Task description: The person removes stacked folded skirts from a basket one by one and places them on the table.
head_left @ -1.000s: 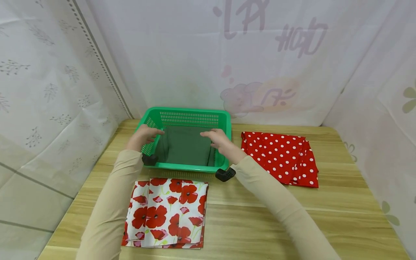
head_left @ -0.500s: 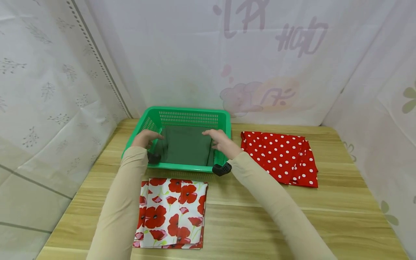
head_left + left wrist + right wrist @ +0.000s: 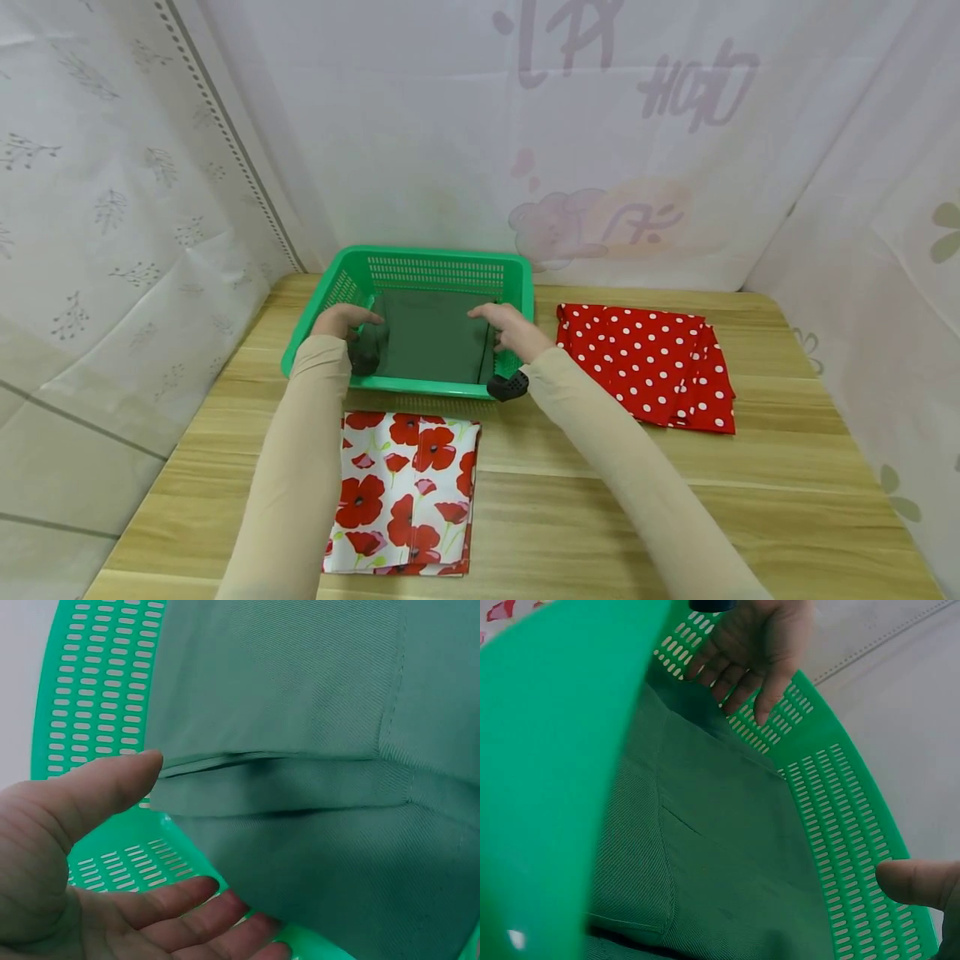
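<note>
A folded dark green cloth (image 3: 435,337) with stitched seams lies inside a green plastic basket (image 3: 427,387) with slotted walls. My left hand (image 3: 341,321) is at the basket's left side. In the left wrist view its thumb (image 3: 124,780) is at the cloth's edge and its spread fingers (image 3: 187,919) are beside the lower layers; it grips nothing. Over the basket's right side, my right hand (image 3: 513,329) has its fingers pointing inward. Only its thumb (image 3: 915,882) shows in the right wrist view, apart from the cloth; the other fingers are out of that view.
A folded white cloth with red poppies (image 3: 405,492) lies in front of the basket, partly behind the left sleeve (image 3: 292,467). To the right is a folded red cloth with white dots (image 3: 652,362). White patterned curtains (image 3: 420,125) enclose the wooden table (image 3: 675,517).
My left hand has moved slightly right and down into the basket, closer to the cloth. The right hand has shifted a little down and to the left. The cloths and basket stay in place.
</note>
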{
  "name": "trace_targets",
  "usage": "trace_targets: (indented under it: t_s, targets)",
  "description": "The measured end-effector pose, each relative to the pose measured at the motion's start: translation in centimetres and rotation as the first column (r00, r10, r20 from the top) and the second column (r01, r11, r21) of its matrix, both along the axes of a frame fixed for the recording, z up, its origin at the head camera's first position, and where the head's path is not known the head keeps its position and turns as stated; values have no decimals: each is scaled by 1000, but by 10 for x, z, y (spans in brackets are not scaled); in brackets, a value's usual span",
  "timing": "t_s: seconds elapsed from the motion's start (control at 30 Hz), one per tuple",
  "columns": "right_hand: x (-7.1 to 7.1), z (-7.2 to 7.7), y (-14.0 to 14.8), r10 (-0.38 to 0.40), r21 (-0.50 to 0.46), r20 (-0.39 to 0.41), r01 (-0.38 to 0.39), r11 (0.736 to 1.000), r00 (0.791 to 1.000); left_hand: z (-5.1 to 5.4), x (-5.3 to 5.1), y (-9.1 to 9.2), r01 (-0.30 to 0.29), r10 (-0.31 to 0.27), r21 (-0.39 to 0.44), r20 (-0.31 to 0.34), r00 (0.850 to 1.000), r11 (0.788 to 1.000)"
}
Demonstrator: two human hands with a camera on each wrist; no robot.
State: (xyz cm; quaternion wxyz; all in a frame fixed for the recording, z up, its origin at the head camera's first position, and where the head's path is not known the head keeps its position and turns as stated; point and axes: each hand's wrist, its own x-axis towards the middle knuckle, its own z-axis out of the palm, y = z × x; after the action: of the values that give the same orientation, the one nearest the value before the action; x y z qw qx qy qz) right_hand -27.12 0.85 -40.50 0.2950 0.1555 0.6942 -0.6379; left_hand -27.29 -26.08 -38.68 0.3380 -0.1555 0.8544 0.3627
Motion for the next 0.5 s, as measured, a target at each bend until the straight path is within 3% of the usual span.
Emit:
trace_targets:
  t_s: [0.27, 0.5]
  targets:
    - [-4, 3, 0, 8, 38, 36, -9, 999, 999, -3, -4, 0, -24, 24, -18, -16, 1000, 1000]
    - [-11, 2, -1, 10, 49, 84, -14, 999, 996, -4, -3, -1, -72, 72, 25, 6, 997, 997]
